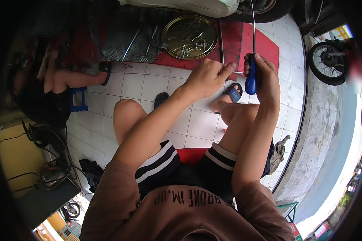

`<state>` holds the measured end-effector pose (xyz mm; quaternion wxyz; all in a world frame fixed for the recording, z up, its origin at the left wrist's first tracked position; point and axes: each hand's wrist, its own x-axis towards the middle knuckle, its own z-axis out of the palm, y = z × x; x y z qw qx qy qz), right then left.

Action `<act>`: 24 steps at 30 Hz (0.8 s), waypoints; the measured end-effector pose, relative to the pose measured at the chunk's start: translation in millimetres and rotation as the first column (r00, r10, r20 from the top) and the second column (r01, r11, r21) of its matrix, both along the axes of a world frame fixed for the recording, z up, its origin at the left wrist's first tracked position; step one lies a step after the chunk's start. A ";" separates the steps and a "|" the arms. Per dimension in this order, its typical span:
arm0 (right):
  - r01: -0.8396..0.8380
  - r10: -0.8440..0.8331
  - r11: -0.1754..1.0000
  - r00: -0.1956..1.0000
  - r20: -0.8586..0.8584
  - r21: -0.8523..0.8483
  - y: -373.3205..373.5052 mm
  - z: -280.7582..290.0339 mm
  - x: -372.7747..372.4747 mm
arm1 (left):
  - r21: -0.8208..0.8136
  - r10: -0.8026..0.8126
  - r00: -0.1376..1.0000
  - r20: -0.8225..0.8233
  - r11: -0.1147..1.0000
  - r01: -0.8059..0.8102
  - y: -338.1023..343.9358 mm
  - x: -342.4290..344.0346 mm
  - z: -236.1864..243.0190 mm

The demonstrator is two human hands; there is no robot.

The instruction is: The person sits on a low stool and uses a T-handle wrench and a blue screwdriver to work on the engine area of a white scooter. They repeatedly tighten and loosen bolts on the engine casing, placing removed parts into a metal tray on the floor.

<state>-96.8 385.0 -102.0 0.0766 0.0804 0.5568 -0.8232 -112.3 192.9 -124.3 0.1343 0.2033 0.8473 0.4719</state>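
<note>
My right hand [266, 76] is closed round a long screwdriver [251, 78] with a blue handle. Its shiny shaft points away from me, toward the wheel of a parked motorbike [265, 10]. Left of it, my left hand [209, 76] is a fist with the thumb lying on top. A short metal rod [238, 72] sticks out of that fist toward my right hand; the rest of the rod is hidden by the fingers. A darker long bar [221, 40] runs from just above the left fist across the red stand; whether the two are joined, I cannot tell.
On the red stand [265, 46] sits a round golden tray [165, 40] with several bolts and small metal parts. Long tools [132, 44] lie on the metal plate to its left. Another person [48, 88] sits at the left near a blue stool [79, 99]. A second motorbike [330, 60] stands right.
</note>
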 end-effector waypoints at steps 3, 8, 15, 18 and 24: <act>0.080 -0.089 0.987 0.995 0.052 0.142 12.6 -0.1 -0.8 | -0.342 0.149 0.989 -0.018 0.928 -0.146 -10.2 -34.4 -40.1; 0.081 -0.095 0.940 0.995 0.025 0.331 21.2 -13.2 -2.1 | -0.518 0.070 0.948 -0.310 0.824 -0.230 -17.4 -104.3 -104.0; 0.095 -0.169 0.860 0.980 0.104 0.502 40.5 -26.6 -5.6 | -0.677 -0.187 0.941 -0.283 0.734 -0.057 -9.2 -162.2 -139.9; 0.109 -0.187 0.851 0.977 0.103 0.513 44.4 -25.4 -6.1 | -0.660 -0.193 0.933 -0.305 0.749 -0.061 -12.0 -169.6 -151.6; -0.003 -0.101 0.806 0.985 0.143 0.592 45.5 -24.6 -0.7 | -0.512 -0.016 0.921 -0.389 0.835 -0.201 -34.9 -164.0 -149.7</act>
